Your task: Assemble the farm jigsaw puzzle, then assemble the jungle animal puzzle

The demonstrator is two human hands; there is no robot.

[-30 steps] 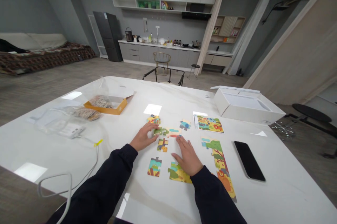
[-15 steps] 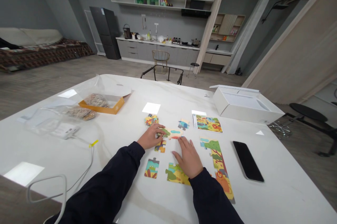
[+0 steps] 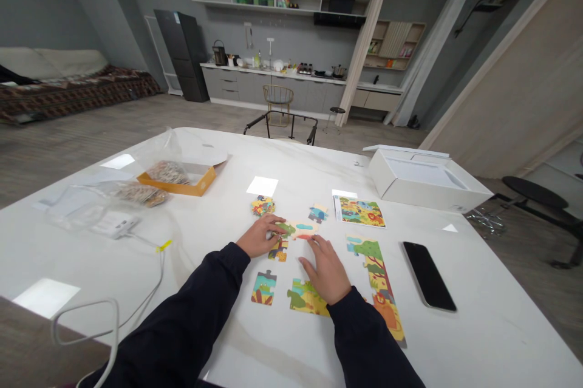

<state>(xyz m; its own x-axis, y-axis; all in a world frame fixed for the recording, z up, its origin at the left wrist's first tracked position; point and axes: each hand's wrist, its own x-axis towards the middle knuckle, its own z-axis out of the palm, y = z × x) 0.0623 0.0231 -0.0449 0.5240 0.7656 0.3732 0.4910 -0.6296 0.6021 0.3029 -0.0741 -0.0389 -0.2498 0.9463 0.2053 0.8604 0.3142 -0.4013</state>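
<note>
My left hand [image 3: 257,237] has its fingers and thumb closed on a puzzle piece [image 3: 286,229] with a green bush. That piece adjoins a pale strip with a blue patch [image 3: 302,228]. Just below it, a section with an orange animal [image 3: 279,251] is partly covered by my left fingers. My right hand [image 3: 328,268] rests its fingertips on the strip's lower right edge, by a red patch, thumb held apart. Nearer me are a crocodile piece [image 3: 264,288] and a green-and-yellow section [image 3: 306,298], partly under my right hand. An L-shaped joined section with a lion [image 3: 381,285] lies to the right.
Beyond my hands sit a puzzle-piece pile [image 3: 263,205], an elephant piece [image 3: 317,213] and a picture card [image 3: 361,212]. A phone [image 3: 428,275] and white box [image 3: 428,181] are right. Left are an orange box [image 3: 200,184], bagged pieces [image 3: 142,194] and a cable [image 3: 157,282].
Both hands stay at the joined pieces with only a slight shift of the right fingers. The whole view has moved very slightly.
</note>
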